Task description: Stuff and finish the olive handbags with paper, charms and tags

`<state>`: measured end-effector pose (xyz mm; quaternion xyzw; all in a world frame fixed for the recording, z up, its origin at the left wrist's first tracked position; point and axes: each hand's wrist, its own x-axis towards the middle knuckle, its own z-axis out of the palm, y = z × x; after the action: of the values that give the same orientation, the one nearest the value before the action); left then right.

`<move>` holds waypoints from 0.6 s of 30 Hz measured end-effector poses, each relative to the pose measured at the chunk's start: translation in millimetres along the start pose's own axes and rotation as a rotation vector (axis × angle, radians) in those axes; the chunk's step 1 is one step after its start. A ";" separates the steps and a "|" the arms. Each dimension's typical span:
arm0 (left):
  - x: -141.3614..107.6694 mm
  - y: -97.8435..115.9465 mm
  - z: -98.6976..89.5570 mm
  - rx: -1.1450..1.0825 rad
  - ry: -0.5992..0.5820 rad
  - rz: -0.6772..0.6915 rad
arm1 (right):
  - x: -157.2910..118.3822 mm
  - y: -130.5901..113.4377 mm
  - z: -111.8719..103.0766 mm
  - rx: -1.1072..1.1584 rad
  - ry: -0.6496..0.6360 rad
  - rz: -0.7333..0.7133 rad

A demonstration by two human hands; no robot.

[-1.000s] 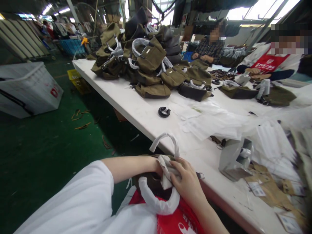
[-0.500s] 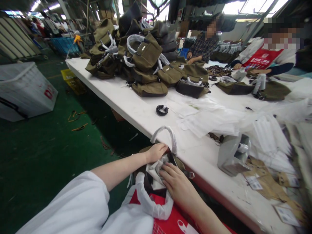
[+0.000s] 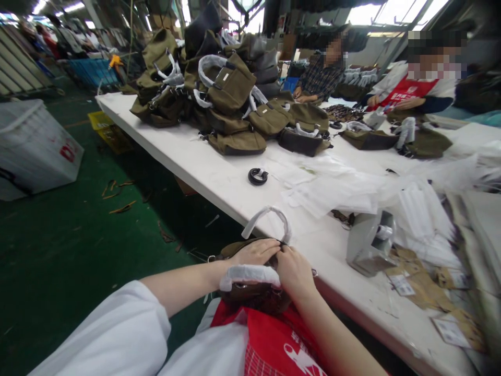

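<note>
The olive handbag [image 3: 260, 300] is at six o'clock, close against the red apron [image 3: 266, 339], probably for steadiness. Left hand [image 3: 256, 253] and right hand [image 3: 294, 269] come together over its mouth, between wrapped handles [image 3: 250, 273]; whether they grip, I cannot tell.

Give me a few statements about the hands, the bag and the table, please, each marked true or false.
1. The left hand and right hand are both on the bag. True.
2. A black coil lies on the white table. True.
3. The bag's near handle is bare. False: the near handle is wrapped in white.
4. Olive bags are piled on the table. True.
5. The wearer's apron is green. False: the apron is red.
</note>
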<state>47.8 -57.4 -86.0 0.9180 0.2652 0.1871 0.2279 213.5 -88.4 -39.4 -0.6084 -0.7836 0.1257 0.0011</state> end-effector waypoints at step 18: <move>-20.4 10.0 23.0 0.143 -0.014 0.243 | -61.1 60.4 20.7 0.902 0.019 0.252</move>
<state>46.4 -83.9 -104.4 0.9585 0.1633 0.1876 0.1395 283.7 -136.9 -62.2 -0.6387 -0.5706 0.4475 0.2573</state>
